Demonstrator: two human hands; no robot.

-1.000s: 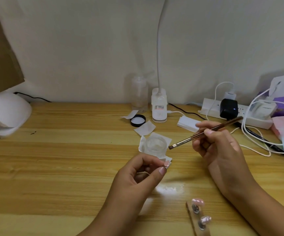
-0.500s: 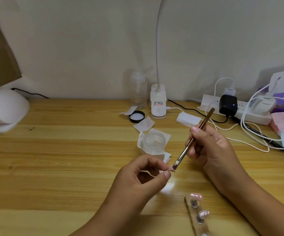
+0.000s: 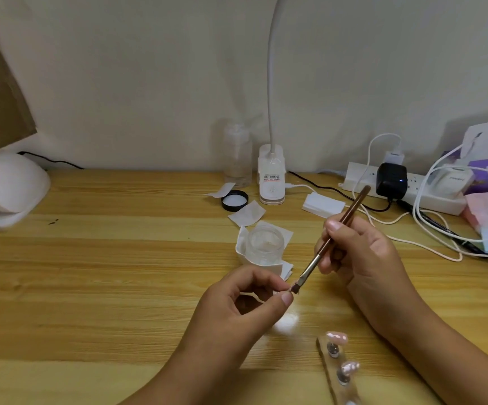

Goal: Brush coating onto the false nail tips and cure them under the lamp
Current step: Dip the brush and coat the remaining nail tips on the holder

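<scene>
Item: false nail tip (image 3: 290, 289), small and pale, held above the table in front of the gel jar. It is largely hidden in the grip, so its finish cannot be made out.

Left hand (image 3: 245, 311): thumb and forefinger pinch the tip at its edge; the remaining fingers curl loosely into the palm.

Brush (image 3: 335, 242): slender brown handle, metal ferrule, short flat dark bristles. It tilts steeply, with the bristles down on the pinched tip.

Right hand (image 3: 359, 258): grips the handle pen-fashion, fingers curled close around it.

Gel jar (image 3: 261, 244): low, round, clear, open; it stands on a crumpled white wipe (image 3: 285, 233).

Holder strip (image 3: 332, 372): narrow pale wooden bar near the front edge, with metal pegs carrying two glossy pinkish mounted tips (image 3: 337, 337).

Curing lamp (image 3: 6, 185): white domed shell at the far left, with a dark cord behind it.

Table (image 3: 90, 273): light wood, long striped grain, slight sheen.

Back row: black round lid (image 3: 234, 200), clear plastic bottle (image 3: 238, 154), white desk lamp (image 3: 271, 182) with a gooseneck stem, a stack of white pads (image 3: 323, 204), and a white power strip (image 3: 354, 175) with a black adapter (image 3: 391, 178) and tangled white cables.

Change: one second ago the brush lay nearly level, its bristles beside the jar and clear of the left hand. It now stands steep, with the bristles on the tip. The left-hand pinch matches the earlier frames.
</scene>
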